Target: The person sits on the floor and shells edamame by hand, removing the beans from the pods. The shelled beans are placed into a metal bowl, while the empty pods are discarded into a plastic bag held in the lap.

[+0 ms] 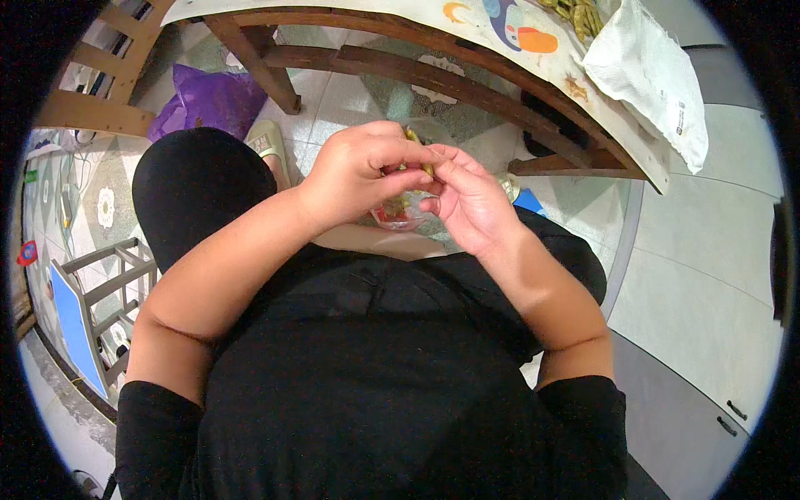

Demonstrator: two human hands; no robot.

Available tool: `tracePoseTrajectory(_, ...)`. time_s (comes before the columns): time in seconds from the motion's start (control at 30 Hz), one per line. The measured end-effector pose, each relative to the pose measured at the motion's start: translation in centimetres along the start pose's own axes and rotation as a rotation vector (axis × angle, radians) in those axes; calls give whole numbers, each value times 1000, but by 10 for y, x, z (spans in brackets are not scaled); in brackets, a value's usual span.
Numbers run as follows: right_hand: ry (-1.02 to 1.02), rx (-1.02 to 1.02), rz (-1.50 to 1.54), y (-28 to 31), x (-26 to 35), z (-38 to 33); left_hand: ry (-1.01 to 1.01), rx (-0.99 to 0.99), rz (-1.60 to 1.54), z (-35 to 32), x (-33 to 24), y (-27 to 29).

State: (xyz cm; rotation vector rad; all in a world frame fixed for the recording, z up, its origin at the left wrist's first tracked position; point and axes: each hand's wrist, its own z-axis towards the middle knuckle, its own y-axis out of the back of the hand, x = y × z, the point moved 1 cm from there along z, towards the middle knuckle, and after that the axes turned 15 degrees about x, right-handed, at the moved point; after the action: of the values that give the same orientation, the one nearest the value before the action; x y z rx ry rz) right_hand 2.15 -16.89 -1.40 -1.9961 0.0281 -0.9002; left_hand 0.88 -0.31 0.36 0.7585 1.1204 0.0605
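Note:
My left hand [362,171] and my right hand [475,196] meet in front of me, above my lap. Between their fingertips is a yellowish-green bean pod [428,168], partly covered by the fingers. Both hands are closed in a pinch around it, with thumbs and forefingers nearly touching. Below the hands, a clear plastic bag [398,218] with some red on it holds greenish bits; my hands hide much of it. More bean pods [579,15] lie heaped on the table at the upper right, beside a white bag [650,79].
The wooden table [375,18] with a printed cover runs across the far side. A purple bag [208,100] rests on the floor at the far left, near my slippered foot [268,146]. A blue-topped stool [75,325] lies on its side at left. Pale cabinets [700,258] line the right.

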Motion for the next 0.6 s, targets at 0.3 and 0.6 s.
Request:
tracePoseTrajectory(0.3,81,-66,-582,-40,5,-29,319,-181,-1105,-11,-25,-4)
tracePoseTrajectory(0.6,-27,-18,-434,-37,7,-28,371,-86,-1152,-11,-27,-18)
